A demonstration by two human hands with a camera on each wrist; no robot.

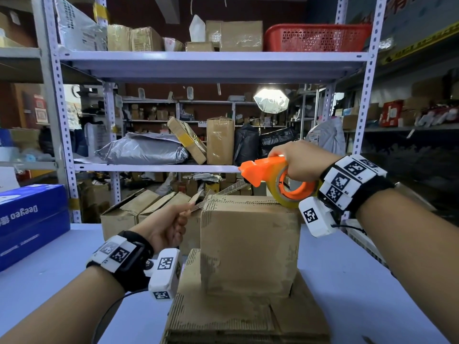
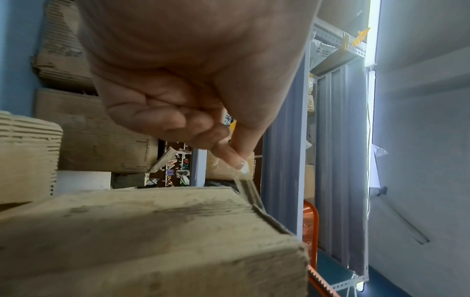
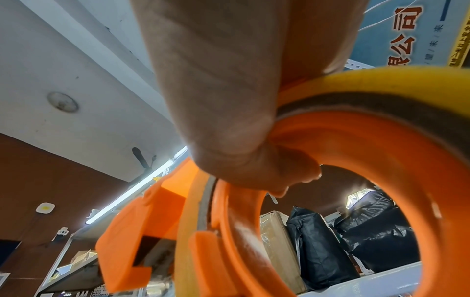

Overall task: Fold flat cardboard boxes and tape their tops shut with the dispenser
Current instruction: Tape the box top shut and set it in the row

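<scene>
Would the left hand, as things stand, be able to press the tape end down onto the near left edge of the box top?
Probably yes: the left hand pinches the tape end beside the box top's left edge, nothing between.

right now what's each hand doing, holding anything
Left hand: closed, pinching the free end of the clear tape beside the box.
Right hand: closed, gripping the orange tape dispenser over the box top.
</scene>
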